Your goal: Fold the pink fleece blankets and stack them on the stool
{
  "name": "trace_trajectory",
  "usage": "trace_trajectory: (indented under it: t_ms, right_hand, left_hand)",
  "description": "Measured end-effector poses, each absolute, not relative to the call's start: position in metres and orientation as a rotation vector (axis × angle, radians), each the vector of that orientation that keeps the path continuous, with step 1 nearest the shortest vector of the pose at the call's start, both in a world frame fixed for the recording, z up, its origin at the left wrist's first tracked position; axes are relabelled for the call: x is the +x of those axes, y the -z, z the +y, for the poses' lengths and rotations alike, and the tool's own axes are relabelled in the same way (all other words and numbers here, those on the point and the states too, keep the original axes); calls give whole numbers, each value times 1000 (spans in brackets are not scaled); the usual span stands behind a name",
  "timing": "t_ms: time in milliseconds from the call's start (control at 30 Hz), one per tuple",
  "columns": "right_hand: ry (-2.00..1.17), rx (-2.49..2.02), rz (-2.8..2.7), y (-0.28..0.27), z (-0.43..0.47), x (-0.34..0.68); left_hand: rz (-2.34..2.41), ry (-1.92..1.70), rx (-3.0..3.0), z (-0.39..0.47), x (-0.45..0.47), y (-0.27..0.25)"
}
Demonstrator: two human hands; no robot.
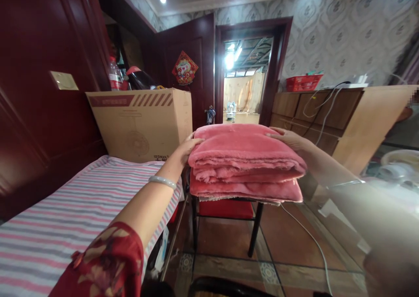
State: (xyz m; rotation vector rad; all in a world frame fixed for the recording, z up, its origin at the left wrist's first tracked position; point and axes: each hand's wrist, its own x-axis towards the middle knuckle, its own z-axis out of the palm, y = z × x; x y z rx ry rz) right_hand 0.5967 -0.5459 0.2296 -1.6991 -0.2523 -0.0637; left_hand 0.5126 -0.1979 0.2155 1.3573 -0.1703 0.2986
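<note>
A thick pink plush blanket, folded into several layers, rests on a black-framed chair in front of me. My left hand grips its left edge, with the thumb on top and the other fingers mostly hidden behind the side. At the far right edge, my right hand holds the blanket in the same way, its thumb lying on the upper layer. The folded edges face me, and a pale lining shows at the bottom of the stack. A red seat is visible under the blanket.
To the left are a bed with a striped sheet and a large cardboard box. Wooden drawers stand at right, with a red basket on top. A white cable crosses the tiled floor. Behind is an open doorway.
</note>
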Motion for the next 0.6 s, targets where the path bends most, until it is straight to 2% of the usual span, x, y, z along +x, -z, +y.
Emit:
trace_trajectory:
  t_ms: [133,367,600]
  right_hand:
    - [143,-1786,-241,-219,-546,600]
    - [407,-2175,-342,-231,-560,610]
    - [822,-2344,-894,-268,-505,581]
  left_hand:
    - [-168,-125,1296,-199,499,-213]
    - [-41,-259,1251,-185,487,-214]
    - [167,-378,1268,-174,459,-204]
